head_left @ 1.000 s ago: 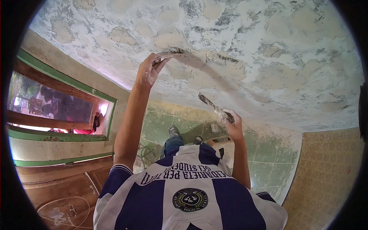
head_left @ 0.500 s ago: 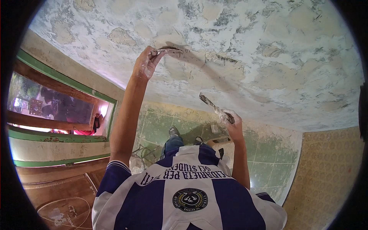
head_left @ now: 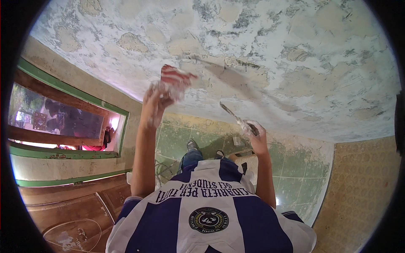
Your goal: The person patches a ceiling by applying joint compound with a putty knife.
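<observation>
Plaster, patchy and flaking, covers the ceiling (head_left: 261,46) above me. From the head view, my left hand (head_left: 158,99) is closed around a red-and-white trowel (head_left: 174,80), raised just under that surface and blurred. My right hand (head_left: 256,134) grips a putty knife (head_left: 234,116) by its handle, blade pointing up-left. Both tools look light and stiff; handles are the hold.

Daylight from the window (head_left: 63,122) glares pink; fisheye bends the dark rim, raised left hand (head_left: 162,95) blurred.
</observation>
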Demonstrator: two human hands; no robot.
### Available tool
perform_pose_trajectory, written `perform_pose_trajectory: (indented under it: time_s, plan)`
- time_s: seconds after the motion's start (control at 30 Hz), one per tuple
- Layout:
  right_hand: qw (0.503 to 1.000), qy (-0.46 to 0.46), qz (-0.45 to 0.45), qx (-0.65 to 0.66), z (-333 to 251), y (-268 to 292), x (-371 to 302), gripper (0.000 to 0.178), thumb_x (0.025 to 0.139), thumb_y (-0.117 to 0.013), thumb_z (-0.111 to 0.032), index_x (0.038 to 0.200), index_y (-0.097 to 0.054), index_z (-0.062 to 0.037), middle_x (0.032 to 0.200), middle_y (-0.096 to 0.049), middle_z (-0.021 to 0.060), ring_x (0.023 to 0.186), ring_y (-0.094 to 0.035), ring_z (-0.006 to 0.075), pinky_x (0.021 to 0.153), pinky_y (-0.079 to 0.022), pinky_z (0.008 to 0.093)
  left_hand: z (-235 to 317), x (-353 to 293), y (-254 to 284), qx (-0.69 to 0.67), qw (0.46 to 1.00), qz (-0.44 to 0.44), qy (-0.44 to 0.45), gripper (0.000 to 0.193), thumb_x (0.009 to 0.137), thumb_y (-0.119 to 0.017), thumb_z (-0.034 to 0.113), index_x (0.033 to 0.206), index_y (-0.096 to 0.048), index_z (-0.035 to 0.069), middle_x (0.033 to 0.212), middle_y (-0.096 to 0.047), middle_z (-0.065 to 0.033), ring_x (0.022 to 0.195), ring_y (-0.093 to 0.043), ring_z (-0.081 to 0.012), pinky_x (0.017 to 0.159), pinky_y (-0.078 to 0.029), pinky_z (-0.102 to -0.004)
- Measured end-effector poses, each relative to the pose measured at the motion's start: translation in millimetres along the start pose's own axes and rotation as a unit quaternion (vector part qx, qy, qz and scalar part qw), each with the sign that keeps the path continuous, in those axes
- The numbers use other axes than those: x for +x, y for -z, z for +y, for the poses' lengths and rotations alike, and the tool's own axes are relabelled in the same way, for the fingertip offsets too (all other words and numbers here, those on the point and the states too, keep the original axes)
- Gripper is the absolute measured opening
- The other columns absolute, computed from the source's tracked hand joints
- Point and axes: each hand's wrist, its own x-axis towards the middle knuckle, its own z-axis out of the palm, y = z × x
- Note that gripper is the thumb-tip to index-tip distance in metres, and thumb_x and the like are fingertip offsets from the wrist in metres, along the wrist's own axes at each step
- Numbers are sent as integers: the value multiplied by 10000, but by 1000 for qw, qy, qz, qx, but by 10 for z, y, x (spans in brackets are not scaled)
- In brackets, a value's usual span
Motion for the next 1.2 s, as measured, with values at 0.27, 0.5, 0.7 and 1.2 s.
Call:
perform_pose_trajectory:
  time_s: [0.27,0.5,0.7,1.2]
  plan:
    - [981,-126,-83,120,-231,-382,15,305,985,-516,-239,1057,-650,26,736,-654,37,607,-525,64,529,-385,220,-464,-982,241,78,986,140,-44,233,946,-546,46,1164,-465,38,1035,-646,-126,854,-693,-247,736,-609,-421]
    - [947,-176,-246,110,2,-957,103,277,984,-539,-219,1062,-603,39,787,-660,84,678,-581,112,603,-449,260,-489,-1321,453,121,964,223,-73,245,951,-543,25,1192,-497,20,1061,-646,-133,911,-683,-243,772,-601,-389]
    - [960,-176,-192,103,-101,-1582,-139,284,979,-553,-220,1089,-557,42,811,-648,107,689,-581,130,607,-447,285,-438,-1720,749,132,959,231,-93,252,906,-550,-68,1156,-538,-42,1071,-644,-148,975,-654,-254,864,-565,-402]
    - [929,-135,-326,115,-787,-2996,-1398,261,994,-514,-240,940,-614,-5,719,-637,77,582,-565,128,513,-411,247,67,-3592,1828,66,902,382,-190,209,912,-577,-39,1119,-545,-26,1052,-643,-122,967,-644,-191,806,-588,-355]
